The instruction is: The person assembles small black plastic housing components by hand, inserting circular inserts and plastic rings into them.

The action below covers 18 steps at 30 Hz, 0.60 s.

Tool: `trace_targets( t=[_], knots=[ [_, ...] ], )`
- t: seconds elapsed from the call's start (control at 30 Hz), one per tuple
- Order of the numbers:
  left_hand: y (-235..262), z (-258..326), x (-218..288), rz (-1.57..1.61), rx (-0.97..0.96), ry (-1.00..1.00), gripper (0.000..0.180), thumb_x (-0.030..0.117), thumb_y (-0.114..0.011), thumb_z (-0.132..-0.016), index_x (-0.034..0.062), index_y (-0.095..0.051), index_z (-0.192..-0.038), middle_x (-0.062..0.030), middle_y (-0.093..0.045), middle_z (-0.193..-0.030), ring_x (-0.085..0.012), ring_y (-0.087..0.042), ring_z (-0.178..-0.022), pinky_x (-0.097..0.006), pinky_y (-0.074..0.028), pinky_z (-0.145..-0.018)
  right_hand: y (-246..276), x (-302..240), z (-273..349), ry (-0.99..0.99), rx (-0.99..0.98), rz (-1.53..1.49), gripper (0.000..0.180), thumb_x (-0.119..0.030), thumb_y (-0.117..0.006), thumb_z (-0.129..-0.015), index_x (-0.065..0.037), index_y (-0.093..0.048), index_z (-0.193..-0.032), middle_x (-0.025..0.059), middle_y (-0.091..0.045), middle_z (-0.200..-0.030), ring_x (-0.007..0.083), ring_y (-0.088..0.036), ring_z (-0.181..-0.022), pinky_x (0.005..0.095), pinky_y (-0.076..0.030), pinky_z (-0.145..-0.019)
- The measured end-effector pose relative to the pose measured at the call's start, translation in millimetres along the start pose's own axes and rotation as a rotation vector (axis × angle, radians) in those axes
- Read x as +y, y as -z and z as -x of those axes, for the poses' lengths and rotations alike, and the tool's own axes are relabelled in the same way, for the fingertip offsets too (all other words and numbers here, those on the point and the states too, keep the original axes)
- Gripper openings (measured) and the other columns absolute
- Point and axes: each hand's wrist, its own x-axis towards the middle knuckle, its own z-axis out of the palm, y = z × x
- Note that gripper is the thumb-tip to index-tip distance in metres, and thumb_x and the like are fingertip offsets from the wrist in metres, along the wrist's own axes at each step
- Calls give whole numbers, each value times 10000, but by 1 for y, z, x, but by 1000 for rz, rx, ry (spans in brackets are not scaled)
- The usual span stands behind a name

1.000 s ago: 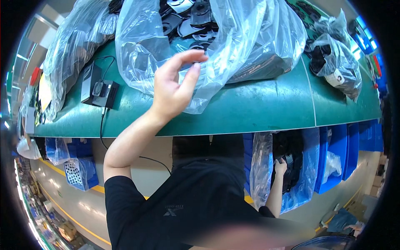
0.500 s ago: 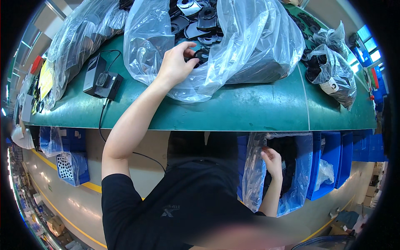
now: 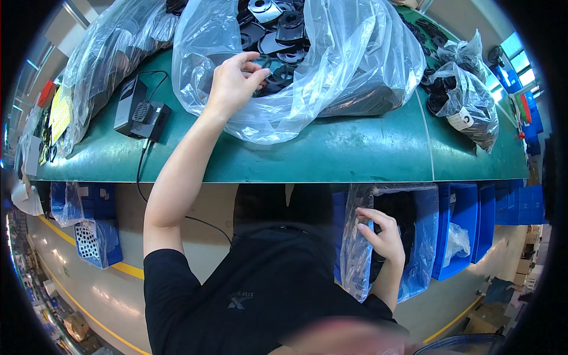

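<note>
My left hand (image 3: 234, 86) is at the mouth of a large clear plastic bag (image 3: 204, 74) on the green table. Its fingers and thumb are curled around the edge of a thin black plastic part (image 3: 267, 63), which is smeared by motion. More black plastic parts (image 3: 290, 26), rounded with ring-shaped ends, are heaped inside the bag. Low on the right, my right hand (image 3: 383, 236) hovers over a blue crate (image 3: 435, 207) lined with clear plastic. Fingers and thumb are apart there, with nothing between them. Dark parts (image 3: 405, 216) lie in the crate, partly hidden by this hand.
A black boxy device (image 3: 144, 112) with a cable stands on the green table (image 3: 331, 160), left of my arm. Another full plastic bag (image 3: 109, 65) lies beyond it. Small tied bags (image 3: 473, 112) sit at the right. Further blue crates (image 3: 464, 231) stand below the table edge.
My left hand has shifted left within the bag's mouth, with the black plastic part at its fingertips. My right hand has spread its fingers and turned a little over the crate.
</note>
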Motion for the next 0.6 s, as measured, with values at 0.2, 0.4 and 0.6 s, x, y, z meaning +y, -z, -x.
trace_targets(
  t=[0.2, 0.4, 0.6],
  knots=[
    [5, 3, -3, -281, -120, -101, 458, 107, -595, -788, -30, -486, -1211, -173, -616, -1094, -235, -624, -969, -324, -463, -866, 5, -18, -19, 101, -52, 13, 330, -74, -657, -728, 25, -611, -1040, 159, -638, -928, 242, -625, -839, 305, -480, -770],
    [-5, 21, 1, -529, -166, -228, 532, 173, -645, -758, -27, -476, -1221, -227, -575, -1124, -328, -560, -1054, -369, -441, -882, 1, -18, -24, 115, -97, 24, 330, -81, -655, -733, 20, -613, -1044, 165, -639, -970, 265, -628, -867, 318, -484, -778],
    [-12, 22, -4, -463, -101, -321, 556, 100, -689, -715, -13, -482, -1219, -209, -581, -1105, -347, -572, -995, -366, -442, -887, -4, -14, -25, 84, -136, -1, 327, -97, -651, -742, 16, -617, -1047, 170, -637, -1005, 281, -627, -904, 327, -484, -803]
  ],
)
